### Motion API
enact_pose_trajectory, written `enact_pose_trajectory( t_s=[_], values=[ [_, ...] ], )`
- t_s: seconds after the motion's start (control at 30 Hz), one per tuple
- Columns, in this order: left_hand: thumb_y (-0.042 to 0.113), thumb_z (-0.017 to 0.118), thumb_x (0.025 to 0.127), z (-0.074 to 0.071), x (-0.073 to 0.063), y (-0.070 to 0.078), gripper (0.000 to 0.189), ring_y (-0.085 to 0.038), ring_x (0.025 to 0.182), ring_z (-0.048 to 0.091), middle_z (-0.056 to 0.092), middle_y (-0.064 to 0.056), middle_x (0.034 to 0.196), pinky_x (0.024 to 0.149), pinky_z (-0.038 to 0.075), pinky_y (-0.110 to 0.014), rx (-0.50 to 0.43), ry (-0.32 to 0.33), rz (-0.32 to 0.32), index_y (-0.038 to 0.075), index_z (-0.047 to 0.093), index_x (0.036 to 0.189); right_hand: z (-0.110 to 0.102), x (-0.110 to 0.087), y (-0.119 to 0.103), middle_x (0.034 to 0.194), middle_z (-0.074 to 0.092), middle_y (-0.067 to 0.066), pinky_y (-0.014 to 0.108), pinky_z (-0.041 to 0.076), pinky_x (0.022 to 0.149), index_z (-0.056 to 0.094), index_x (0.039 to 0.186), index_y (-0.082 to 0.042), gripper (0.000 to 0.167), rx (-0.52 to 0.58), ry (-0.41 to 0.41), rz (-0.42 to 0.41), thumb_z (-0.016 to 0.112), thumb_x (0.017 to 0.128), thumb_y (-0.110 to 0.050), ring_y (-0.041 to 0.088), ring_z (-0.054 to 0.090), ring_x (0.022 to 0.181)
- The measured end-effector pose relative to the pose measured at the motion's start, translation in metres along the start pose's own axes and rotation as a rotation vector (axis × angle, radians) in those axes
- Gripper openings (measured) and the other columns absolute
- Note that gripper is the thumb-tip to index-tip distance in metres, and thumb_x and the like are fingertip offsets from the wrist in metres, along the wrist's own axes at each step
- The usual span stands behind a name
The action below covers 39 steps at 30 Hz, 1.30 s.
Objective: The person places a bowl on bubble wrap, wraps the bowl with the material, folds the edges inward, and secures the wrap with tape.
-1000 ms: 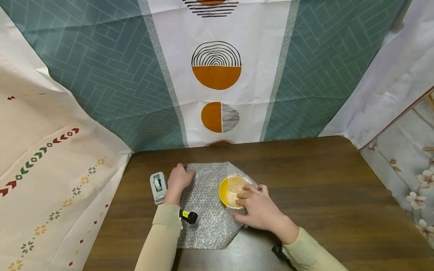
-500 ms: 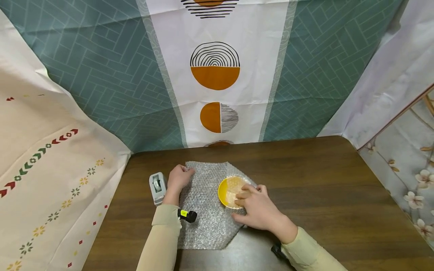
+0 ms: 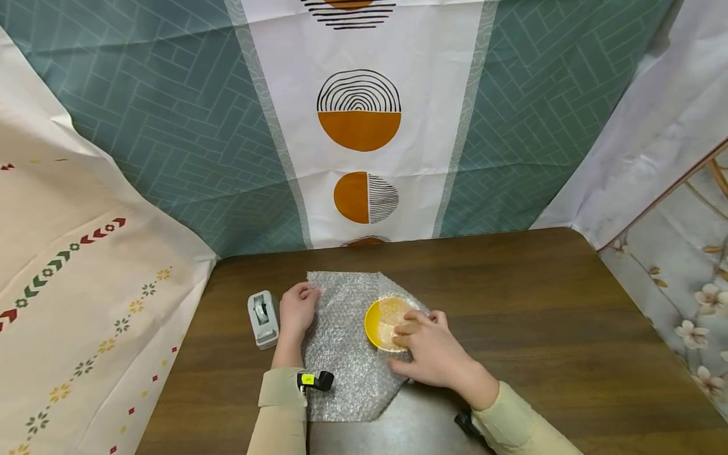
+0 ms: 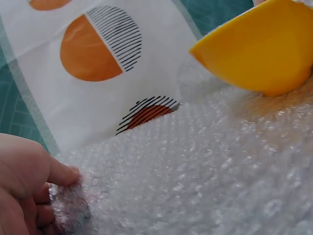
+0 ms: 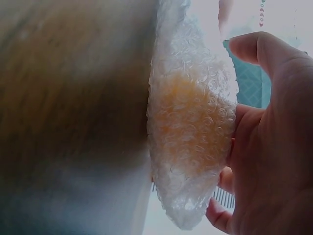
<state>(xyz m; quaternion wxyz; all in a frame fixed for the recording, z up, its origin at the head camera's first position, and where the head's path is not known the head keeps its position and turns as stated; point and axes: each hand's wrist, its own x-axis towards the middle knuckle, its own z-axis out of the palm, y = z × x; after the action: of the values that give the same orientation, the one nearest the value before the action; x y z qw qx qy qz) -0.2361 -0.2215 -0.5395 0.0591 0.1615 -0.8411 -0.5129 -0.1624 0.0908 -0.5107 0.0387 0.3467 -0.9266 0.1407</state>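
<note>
A sheet of bubble wrap (image 3: pixel 341 366) lies on the table, its right side folded over a yellow bowl (image 3: pixel 372 323). The bowl's left part shows bare; its right part shows through the wrap. My left hand (image 3: pixel 297 311) pinches the sheet's left edge near the far corner, thumb on top in the left wrist view, where the bowl (image 4: pixel 254 51) stands beyond. With fingers spread, my right hand (image 3: pixel 436 352) rests on the folded flap over the bowl's right side. In the right wrist view, the bubble wrap (image 5: pixel 193 122) curves around the bowl, beside the fingers.
A white tape dispenser (image 3: pixel 263 319) stands on the wooden table (image 3: pixel 512 303), just left of my left hand. Patterned cloths hang behind the table (image 3: pixel 364 208) and at both sides. Each wrist wears a small black camera (image 3: pixel 316 380).
My left hand has drawn slightly toward me along the wrap's left edge, its fingers closing on that edge. My right hand stays on the flap over the bowl.
</note>
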Motion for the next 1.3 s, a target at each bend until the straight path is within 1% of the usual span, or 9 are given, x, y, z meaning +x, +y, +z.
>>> enact_pose_trajectory(
  t_s=[0.07,0.17,0.47,0.53,0.6,0.7,0.77,0.9,1.3],
  values=[
    [0.017,0.067,0.105,0.001,-0.001,-0.003,0.033,-0.030,0.101,0.068,0.078,-0.016,0.115,0.080,0.052,-0.040,-0.005,0.037,0.009,0.003,0.071,0.134,0.000,0.000,0.000,0.122,0.078,-0.004,0.060,0.032,0.094,0.085,0.114,-0.019,0.043,0.006,0.004,-0.004,0.068,0.095,-0.055,0.023,0.054,0.130],
    [0.016,0.069,0.103,0.001,-0.003,-0.004,0.027,-0.028,0.100,0.069,0.080,-0.013,0.111,0.079,0.051,-0.037,-0.012,0.073,0.019,0.004,0.075,0.127,0.000,0.000,-0.001,0.122,0.078,-0.004,0.060,0.032,0.094,0.085,0.114,-0.019,0.042,0.011,0.009,-0.010,0.069,0.095,-0.054,0.023,0.054,0.131],
    [0.021,0.067,0.107,-0.002,-0.005,0.003,0.028,-0.034,0.118,0.069,0.075,-0.019,0.124,0.097,0.055,-0.053,-0.022,0.043,0.066,0.003,0.074,0.127,-0.001,0.000,-0.001,0.121,0.078,-0.004,0.062,0.033,0.095,0.085,0.113,-0.020,0.042,0.006,0.009,-0.013,0.069,0.095,-0.055,0.023,0.054,0.130],
    [0.024,0.066,0.107,-0.003,-0.006,0.007,0.029,-0.032,0.110,0.070,0.076,-0.017,0.121,0.091,0.056,-0.050,-0.022,0.032,0.083,0.003,0.073,0.126,-0.001,0.000,-0.001,0.122,0.078,-0.004,0.061,0.032,0.095,0.085,0.113,-0.020,0.042,0.006,0.013,-0.009,0.070,0.095,-0.055,0.023,0.054,0.130],
    [0.026,0.065,0.108,-0.004,-0.006,0.011,0.028,-0.028,0.091,0.068,0.077,-0.014,0.110,0.076,0.055,-0.043,-0.020,0.019,0.102,0.004,0.073,0.123,-0.001,0.001,-0.001,0.122,0.077,-0.005,0.061,0.032,0.095,0.085,0.113,-0.020,0.042,0.004,0.014,-0.004,0.069,0.095,-0.055,0.023,0.054,0.131],
    [0.027,0.064,0.108,-0.005,-0.008,0.017,0.025,-0.021,0.066,0.052,0.070,-0.007,0.086,0.058,0.043,-0.035,-0.019,-0.001,0.135,0.006,0.072,0.117,0.000,0.000,-0.001,0.124,0.077,-0.005,0.060,0.031,0.096,0.085,0.114,-0.021,0.044,-0.004,0.010,0.004,0.069,0.095,-0.056,0.022,0.054,0.131],
    [0.027,0.063,0.108,-0.007,-0.010,0.022,0.022,-0.017,0.058,0.043,0.060,-0.003,0.074,0.052,0.036,-0.032,-0.018,-0.016,0.156,0.006,0.070,0.114,0.001,0.000,-0.001,0.124,0.077,-0.004,0.061,0.031,0.095,0.085,0.115,-0.020,0.045,-0.004,0.007,0.004,0.069,0.095,-0.056,0.023,0.053,0.131],
    [0.026,0.062,0.108,-0.010,-0.015,0.033,0.020,-0.014,0.056,0.037,0.044,0.003,0.069,0.053,0.033,-0.032,-0.006,-0.041,0.193,0.008,0.067,0.113,0.002,-0.001,-0.001,0.126,0.076,-0.003,0.061,0.032,0.095,0.085,0.115,-0.019,0.045,-0.008,0.006,0.006,0.069,0.095,-0.056,0.024,0.053,0.131],
    [0.017,0.059,0.109,-0.012,-0.037,0.066,0.009,-0.009,0.054,0.032,0.040,0.004,0.066,0.056,0.033,-0.033,-0.015,-0.188,0.311,0.010,0.057,0.114,0.002,-0.001,-0.001,0.124,0.076,-0.003,0.061,0.032,0.094,0.085,0.113,-0.019,0.045,-0.017,0.020,0.004,0.069,0.095,-0.056,0.025,0.054,0.130]
  ],
)
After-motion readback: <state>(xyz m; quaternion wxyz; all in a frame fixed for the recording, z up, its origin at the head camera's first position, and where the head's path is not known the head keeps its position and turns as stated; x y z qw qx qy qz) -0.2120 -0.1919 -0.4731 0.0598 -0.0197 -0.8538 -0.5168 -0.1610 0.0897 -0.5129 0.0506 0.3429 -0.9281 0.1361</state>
